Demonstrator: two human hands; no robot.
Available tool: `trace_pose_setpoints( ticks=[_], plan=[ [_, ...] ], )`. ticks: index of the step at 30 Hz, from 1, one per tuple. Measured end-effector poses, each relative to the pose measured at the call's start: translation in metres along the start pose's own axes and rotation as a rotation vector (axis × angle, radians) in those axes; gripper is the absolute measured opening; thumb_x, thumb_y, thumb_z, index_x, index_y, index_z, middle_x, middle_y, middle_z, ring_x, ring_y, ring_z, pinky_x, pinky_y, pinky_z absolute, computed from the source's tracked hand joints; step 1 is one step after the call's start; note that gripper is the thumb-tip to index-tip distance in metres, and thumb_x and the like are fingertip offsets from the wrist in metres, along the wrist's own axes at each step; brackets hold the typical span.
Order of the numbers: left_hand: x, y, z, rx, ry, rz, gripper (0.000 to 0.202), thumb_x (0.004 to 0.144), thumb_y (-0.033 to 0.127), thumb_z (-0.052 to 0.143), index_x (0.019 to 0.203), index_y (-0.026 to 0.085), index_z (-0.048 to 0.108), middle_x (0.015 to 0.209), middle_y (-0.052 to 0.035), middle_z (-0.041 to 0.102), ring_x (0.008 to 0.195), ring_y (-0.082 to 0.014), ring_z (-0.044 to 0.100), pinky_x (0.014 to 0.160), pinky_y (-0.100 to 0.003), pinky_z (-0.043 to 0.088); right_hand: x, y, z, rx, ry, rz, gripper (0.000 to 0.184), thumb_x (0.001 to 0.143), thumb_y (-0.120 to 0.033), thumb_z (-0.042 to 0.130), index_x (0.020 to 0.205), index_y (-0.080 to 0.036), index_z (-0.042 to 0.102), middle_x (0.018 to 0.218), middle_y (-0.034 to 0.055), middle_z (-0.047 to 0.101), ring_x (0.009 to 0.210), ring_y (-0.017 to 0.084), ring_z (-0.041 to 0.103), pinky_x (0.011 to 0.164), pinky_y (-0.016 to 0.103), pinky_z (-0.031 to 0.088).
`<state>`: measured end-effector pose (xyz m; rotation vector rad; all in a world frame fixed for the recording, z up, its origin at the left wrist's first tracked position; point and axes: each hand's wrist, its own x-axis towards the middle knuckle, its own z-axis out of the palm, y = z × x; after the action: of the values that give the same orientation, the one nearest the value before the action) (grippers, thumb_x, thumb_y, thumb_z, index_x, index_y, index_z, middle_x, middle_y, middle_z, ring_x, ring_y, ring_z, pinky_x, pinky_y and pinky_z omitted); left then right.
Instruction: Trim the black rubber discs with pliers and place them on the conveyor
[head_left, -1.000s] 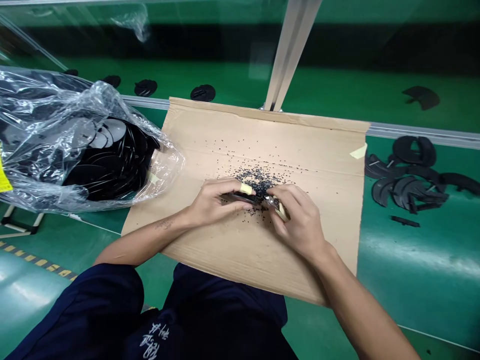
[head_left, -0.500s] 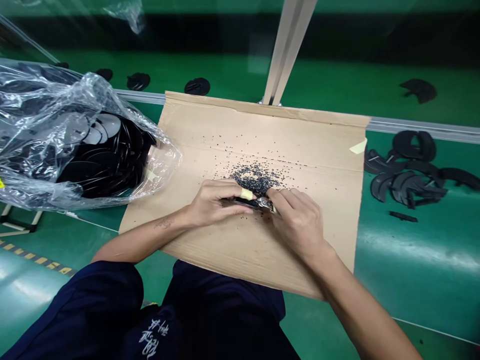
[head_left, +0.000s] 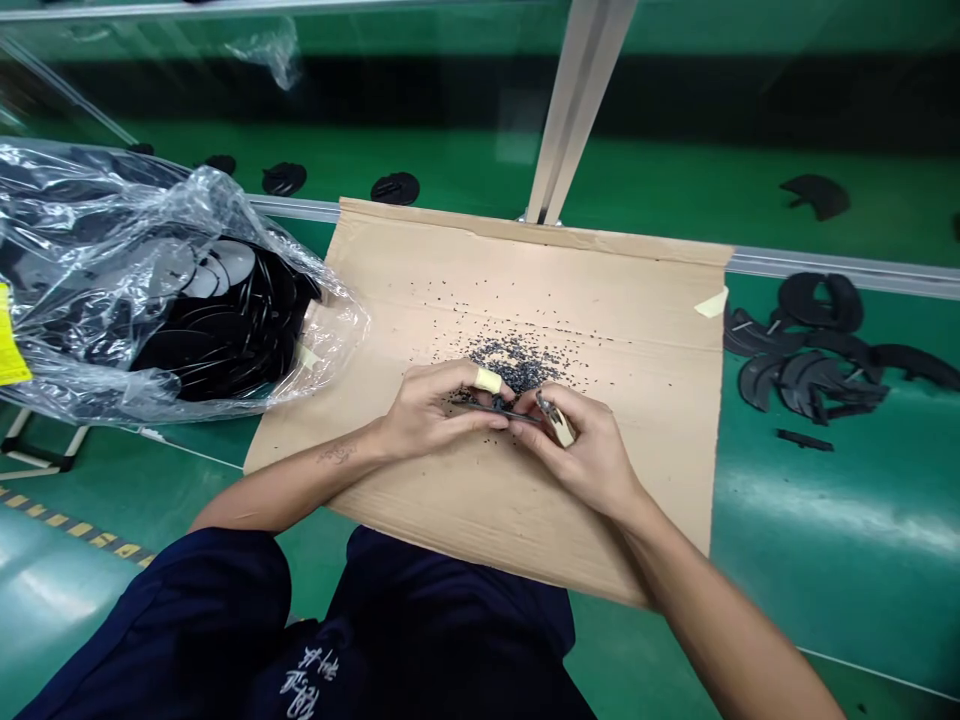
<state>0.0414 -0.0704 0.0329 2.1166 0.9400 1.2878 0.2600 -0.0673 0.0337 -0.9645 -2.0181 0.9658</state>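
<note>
While the person sits at the green table (head_left: 832, 500), both hands work close together over a flattened cardboard sheet (head_left: 637, 470), which has masking tape (head_left: 711, 303) at its far right corner.

Left hand (head_left: 442, 405): grip pressed together, pinching a thin black strip (head_left: 491, 412); one finger is wrapped in cream tape (head_left: 488, 380). Right hand (head_left: 581, 455): grip closed on a small tool (head_left: 559, 420) with a metal tip and cream handle; too small to tell its exact type. The tip sits at the strip's right end, but contact cannot be confirmed.

Against the frame half a second earlier, the right hand has drawn slightly to the right. The strip now shows as a clear line between the hands, and the cream handle, then mostly hidden behind the fingers, is in view. The left hand is at nearly the same spot on the sheet.

A pile of black granules (head_left: 517, 360) lies just beyond the hands, with loose specks scattered across the cardboard. Left of the sheet, a clear plastic bag (head_left: 330, 330) holds stacked black discs (head_left: 217, 335). Right of it, black arc-shaped pieces (head_left: 806, 385) lie on the table. Navy trousers (head_left: 187, 620) fill the foreground.
</note>
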Motion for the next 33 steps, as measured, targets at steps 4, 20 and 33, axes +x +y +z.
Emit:
trace_pose_setpoints(
  ticks=[4,20,33],
  plan=[
    [-0.002,-0.002,0.001,0.370,-0.102,0.189,0.014,0.096,0.018,0.064,0.109,0.017,0.067,0.100,-0.0054,0.077,0.091,-0.0148,0.073,0.081,-0.028,0.061,-0.005,0.002,0.005,-0.476,0.162,-0.298,0.016,0.092,-0.008,0.055,0.095,-0.019,0.067,0.074,0.0038,0.065,0.067,0.017,0.054,0.060,0.032,0.037],
    [-0.003,-0.008,-0.002,0.033,-0.141,0.019,0.025,0.091,0.008,0.057,0.113,0.017,0.065,0.094,-0.0057,0.073,0.084,-0.0135,0.069,0.072,-0.026,0.058,-0.001,0.020,-0.013,-0.571,0.056,-0.220,0.027,0.085,-0.010,0.053,0.108,-0.020,0.064,0.083,0.0051,0.062,0.076,0.021,0.051,0.065,0.034,0.037],
    [-0.006,-0.006,0.003,-0.033,-0.116,0.044,0.025,0.090,0.006,0.059,0.111,0.015,0.068,0.097,-0.0078,0.076,0.091,-0.0140,0.072,0.077,-0.026,0.060,-0.003,0.015,-0.012,-0.630,0.025,-0.263,0.021,0.090,-0.009,0.051,0.103,-0.020,0.063,0.079,0.0036,0.061,0.072,0.019,0.048,0.064,0.033,0.034]
  ],
)
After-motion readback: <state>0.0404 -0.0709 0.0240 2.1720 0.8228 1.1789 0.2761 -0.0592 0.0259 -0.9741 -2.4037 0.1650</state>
